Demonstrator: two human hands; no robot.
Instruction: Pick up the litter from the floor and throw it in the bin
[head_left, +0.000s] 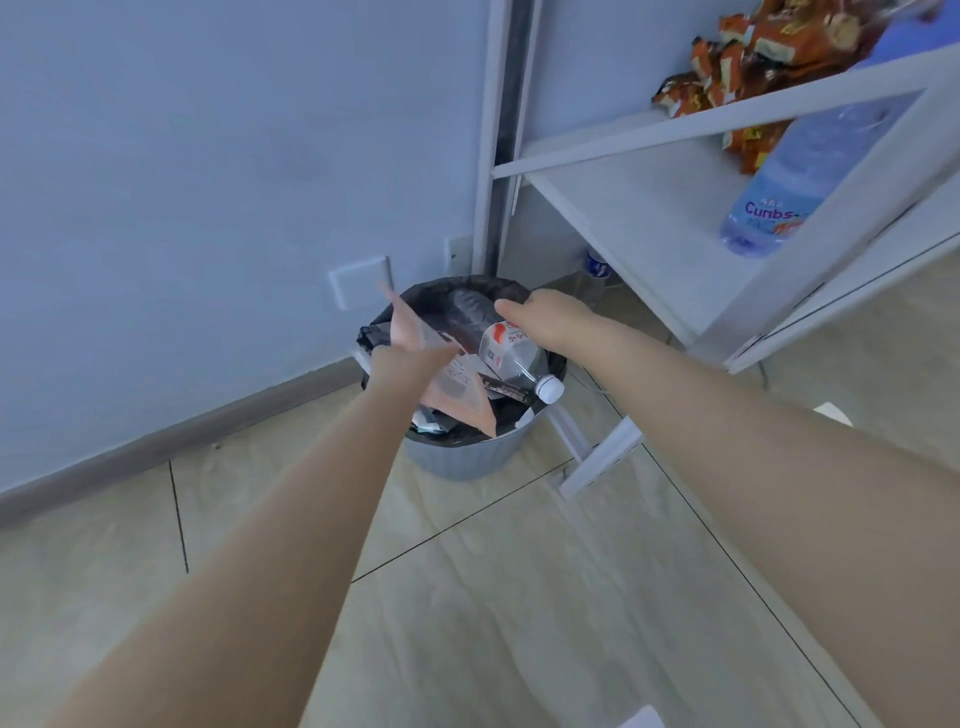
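Pale wood-look floor tiles meet a light blue wall along a grey skirting board. Against that wall stands a grey ribbed bin lined with a black bag, full to the rim. On top lie a pink paper wrapper and a clear plastic bottle with a white cap. The left hand touches the wrapper; its grip cannot be told. The right hand rests on the bottle, fingers hidden. Just right stands a white shelf unit holding orange snack packets and a water bottle.
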